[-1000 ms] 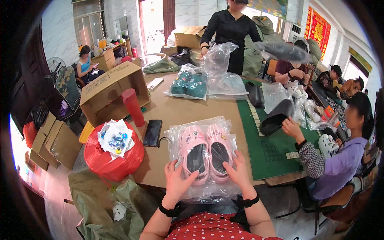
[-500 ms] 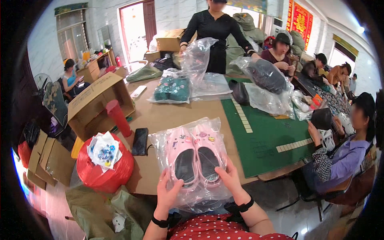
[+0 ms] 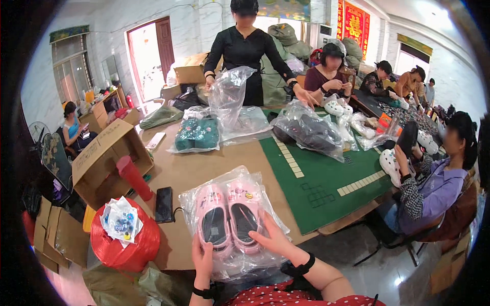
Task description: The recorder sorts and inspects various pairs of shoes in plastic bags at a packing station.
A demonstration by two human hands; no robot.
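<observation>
Lying at the near edge of the surface [image 3: 204, 168], at 6 o'clock in the head view, a clear plastic bag [image 3: 232, 219] holding a pair of pink clogs [image 3: 229, 217] is recorded. The left hand [image 3: 202, 260] is closed on the bag's near left edge, fingers curled over the plastic. The right hand [image 3: 273, 239] is laid open and flat on the right clog, nothing clenched. A black phone [image 3: 164, 204] is noted just beside the bag at 9 o'clock. A red sack [image 3: 124, 244] is listed at 8 o'clock, a red cup [image 3: 134, 177] at 10 o'clock. A bagged pair of teal shoes [image 3: 196, 135] is placed at 12 o'clock, well apart.
</observation>
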